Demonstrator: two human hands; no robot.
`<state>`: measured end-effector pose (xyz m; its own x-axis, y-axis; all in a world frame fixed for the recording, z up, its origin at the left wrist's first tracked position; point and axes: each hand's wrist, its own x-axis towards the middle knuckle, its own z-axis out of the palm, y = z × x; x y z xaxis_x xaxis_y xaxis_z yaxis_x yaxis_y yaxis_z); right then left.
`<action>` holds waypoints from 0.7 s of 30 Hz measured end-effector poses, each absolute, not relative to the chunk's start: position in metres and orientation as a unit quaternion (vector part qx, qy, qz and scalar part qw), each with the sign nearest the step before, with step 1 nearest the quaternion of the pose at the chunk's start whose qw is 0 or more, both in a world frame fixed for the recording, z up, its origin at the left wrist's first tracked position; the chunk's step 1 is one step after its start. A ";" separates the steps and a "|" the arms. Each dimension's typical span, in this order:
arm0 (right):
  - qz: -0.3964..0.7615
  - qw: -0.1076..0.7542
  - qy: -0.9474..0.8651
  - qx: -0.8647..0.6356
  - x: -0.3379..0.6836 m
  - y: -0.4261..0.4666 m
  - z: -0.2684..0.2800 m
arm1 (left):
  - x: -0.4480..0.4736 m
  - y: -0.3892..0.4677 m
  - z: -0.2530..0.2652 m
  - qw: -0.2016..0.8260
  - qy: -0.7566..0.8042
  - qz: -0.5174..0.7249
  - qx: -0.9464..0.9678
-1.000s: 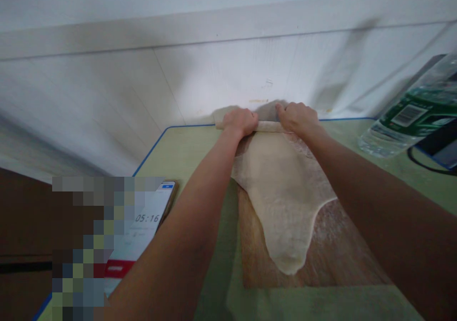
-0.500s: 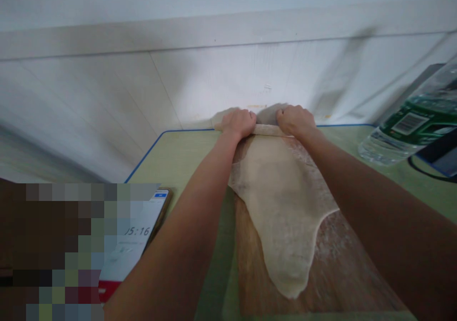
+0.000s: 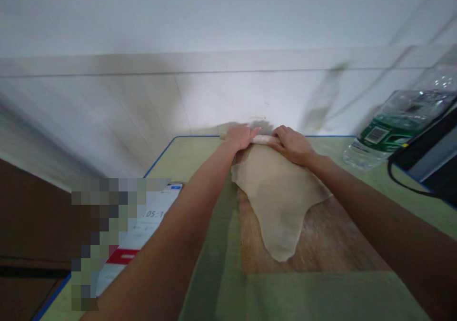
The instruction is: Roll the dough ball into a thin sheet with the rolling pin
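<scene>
A thin, irregular sheet of dough (image 3: 276, 197) lies over a wooden board (image 3: 257, 245), its narrow end pointing toward me. Across the far end of the dough runs a pale rolling pin (image 3: 264, 140), close to the wall. My left hand (image 3: 240, 137) is wrapped over the pin's left part, with the thumb sticking out to the right. On the right part rests my right hand (image 3: 293, 145), its fingers bent over the pin and its palm low near the dough. The pin's right end is hidden behind this hand.
A phone (image 3: 153, 225) showing a timer lies left of my left forearm, partly covered by it. A clear plastic bottle (image 3: 378, 135) with a green label stands at the right, beside a dark device (image 3: 432, 154) and a black cable. The white wall (image 3: 214, 102) borders the table's (image 3: 193, 154) far edge.
My view has shifted, so the board and dough sit higher in the picture. The right hand has gone from a tight fist to a flatter hold, and the left thumb has stretched out.
</scene>
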<state>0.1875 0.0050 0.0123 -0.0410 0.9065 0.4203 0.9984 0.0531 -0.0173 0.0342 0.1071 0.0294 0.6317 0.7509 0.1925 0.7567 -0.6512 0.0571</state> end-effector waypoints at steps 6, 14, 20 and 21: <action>-0.100 0.218 -0.728 -0.642 0.208 0.016 0.012 | 0.023 0.107 0.027 0.001 -0.339 -0.150 -0.929; -0.092 0.198 -0.727 -0.650 0.217 0.021 0.009 | 0.014 0.125 0.030 0.009 -0.236 -0.100 -0.967; -0.087 0.178 -0.757 -0.623 0.226 0.027 0.015 | 0.016 0.137 0.038 0.016 -0.187 -0.068 -0.980; -0.083 0.166 -0.757 -0.626 0.226 0.027 0.017 | 0.017 0.139 0.039 0.005 -0.189 -0.063 -0.980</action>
<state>0.2262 0.0273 0.0171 -0.1610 0.9206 0.3559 0.9759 0.2024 -0.0821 0.0165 0.1387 0.0393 0.9211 0.3689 0.1248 0.3702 -0.9289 0.0133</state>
